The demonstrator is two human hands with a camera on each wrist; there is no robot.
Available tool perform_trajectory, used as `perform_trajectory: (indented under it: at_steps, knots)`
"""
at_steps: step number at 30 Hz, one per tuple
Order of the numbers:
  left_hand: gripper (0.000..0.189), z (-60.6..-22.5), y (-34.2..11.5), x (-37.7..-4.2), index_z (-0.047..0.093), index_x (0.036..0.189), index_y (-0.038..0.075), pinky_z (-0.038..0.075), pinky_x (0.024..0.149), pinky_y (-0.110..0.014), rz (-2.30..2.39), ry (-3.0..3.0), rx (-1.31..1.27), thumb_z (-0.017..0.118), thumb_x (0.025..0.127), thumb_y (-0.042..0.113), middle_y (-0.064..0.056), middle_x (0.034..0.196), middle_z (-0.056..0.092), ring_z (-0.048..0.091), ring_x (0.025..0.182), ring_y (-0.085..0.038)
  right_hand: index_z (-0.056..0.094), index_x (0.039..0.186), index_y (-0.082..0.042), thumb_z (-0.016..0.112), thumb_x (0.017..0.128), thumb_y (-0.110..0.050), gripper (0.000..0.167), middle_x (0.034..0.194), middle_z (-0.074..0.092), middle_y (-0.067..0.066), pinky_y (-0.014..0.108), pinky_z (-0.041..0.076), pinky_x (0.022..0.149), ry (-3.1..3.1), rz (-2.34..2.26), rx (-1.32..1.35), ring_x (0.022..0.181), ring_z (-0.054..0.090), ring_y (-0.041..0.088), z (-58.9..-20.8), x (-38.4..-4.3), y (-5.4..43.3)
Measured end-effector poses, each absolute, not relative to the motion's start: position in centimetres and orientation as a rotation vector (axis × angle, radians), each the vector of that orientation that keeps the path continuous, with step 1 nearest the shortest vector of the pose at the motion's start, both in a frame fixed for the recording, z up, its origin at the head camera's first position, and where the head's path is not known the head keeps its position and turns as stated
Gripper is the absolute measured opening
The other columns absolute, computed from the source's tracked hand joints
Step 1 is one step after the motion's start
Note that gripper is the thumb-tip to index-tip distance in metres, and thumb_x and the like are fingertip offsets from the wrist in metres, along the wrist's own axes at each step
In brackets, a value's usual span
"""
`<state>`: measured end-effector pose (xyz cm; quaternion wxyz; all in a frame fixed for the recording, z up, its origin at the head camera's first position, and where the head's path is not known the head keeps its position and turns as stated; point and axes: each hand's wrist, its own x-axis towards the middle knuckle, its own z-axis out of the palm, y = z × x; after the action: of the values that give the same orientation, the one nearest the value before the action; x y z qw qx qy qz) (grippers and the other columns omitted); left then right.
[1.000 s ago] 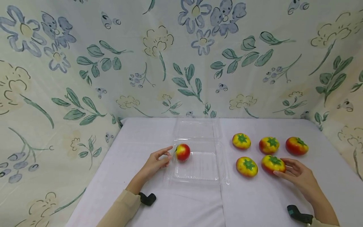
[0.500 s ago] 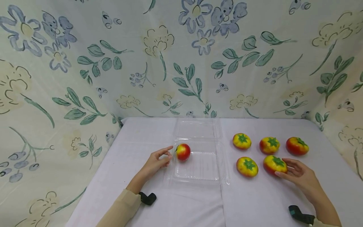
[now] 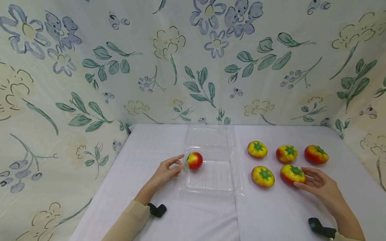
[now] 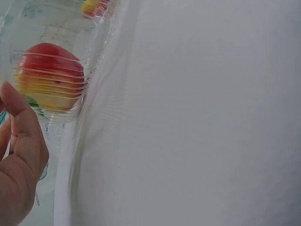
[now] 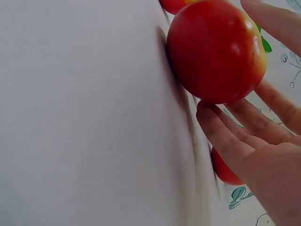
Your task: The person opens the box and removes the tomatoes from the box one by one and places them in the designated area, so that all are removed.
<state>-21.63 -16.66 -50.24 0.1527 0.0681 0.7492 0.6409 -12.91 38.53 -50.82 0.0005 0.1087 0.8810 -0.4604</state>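
In the head view, a red-and-yellow toy persimmon lies on its side in the left part of a clear plastic clamshell box, its green calyx facing left. My left hand rests beside the box's left edge, fingers loosely bent, fingertips right at the rim. On the right, my right hand holds another toy persimmon low over the cloth, thumb at its near side and fingers around its far right side. The right wrist view shows this persimmon's red side with the fingertips against it.
Several more toy persimmons stand calyx up on the white cloth, including a yellow one left of the held one and a redder one behind my right hand. The box's lid lies back, beneath a floral curtain.
My right hand has shifted slightly to the right, and the persimmon at its fingers has moved a little right with it. The left hand and the box stay where they were.
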Motion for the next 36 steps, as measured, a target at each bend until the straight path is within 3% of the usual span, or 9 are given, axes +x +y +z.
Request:
perform_trajectory:
  at_steps: [6,9,18,25,32,36]
  knots:
    - [0.052,-50.2,-16.7,-21.6,0.052,0.146,0.013,0.052,0.069,-0.020,1.834,2.154,0.204,0.068,0.097,0.020,-0.009,0.105,0.056,0.056,0.070,-0.017,0.041,0.147,-0.009,0.077,0.089,-0.030,0.071,0.129,0.051,-0.010,0.005,0.046,0.077,2.786,-1.601,0.220,0.102,0.046,-0.015,-50.1,-12.6,38.4]
    - [0.053,-50.2,-16.7,-21.6,0.052,0.146,0.012,0.052,0.069,-0.020,1.828,2.155,0.206,0.068,0.097,0.021,-0.009,0.105,0.056,0.056,0.070,-0.016,0.043,0.146,-0.011,0.077,0.090,-0.028,0.068,0.128,0.051,-0.014,0.004,0.045,0.078,2.821,-1.631,0.200,0.106,0.047,-0.014,-49.7,-12.6,38.2]
    - [0.052,-50.2,-16.7,-21.6,0.053,0.146,0.014,0.052,0.070,-0.020,1.828,2.152,0.201,0.068,0.097,0.021,-0.009,0.106,0.056,0.056,0.071,-0.017,0.046,0.145,-0.014,0.074,0.091,-0.033,0.063,0.143,0.050,0.012,0.005,0.044,0.079,2.931,-1.563,0.252,0.129,0.050,0.016,-47.6,-12.8,36.7]
    - [0.052,-50.2,-16.8,-21.6,0.053,0.146,0.016,0.052,0.071,-0.020,1.833,2.146,0.194,0.068,0.096,0.021,-0.009,0.106,0.056,0.056,0.071,-0.016,0.047,0.142,-0.006,0.073,0.093,-0.029,0.060,0.135,0.054,0.009,0.005,0.045,0.079,2.953,-1.596,0.198,0.118,0.054,0.007,-45.7,-12.9,34.6]
    - [0.050,-50.2,-16.7,-21.6,0.055,0.144,0.018,0.053,0.071,-0.020,1.845,2.139,0.185,0.068,0.096,0.019,-0.009,0.105,0.056,0.057,0.070,-0.016,0.048,0.139,-0.003,0.073,0.092,-0.031,0.060,0.134,0.053,0.017,0.006,0.045,0.079,2.923,-1.592,0.185,0.119,0.056,0.018,-44.7,-13.2,32.5]
    - [0.051,-50.2,-16.7,-21.6,0.054,0.145,0.016,0.052,0.070,-0.020,1.842,2.145,0.198,0.068,0.096,0.020,-0.009,0.104,0.056,0.056,0.070,-0.017,0.050,0.137,-0.002,0.074,0.091,-0.026,0.057,0.132,0.055,0.016,0.006,0.045,0.081,2.945,-1.610,0.095,0.116,0.055,0.008,-44.6,-13.4,31.5]
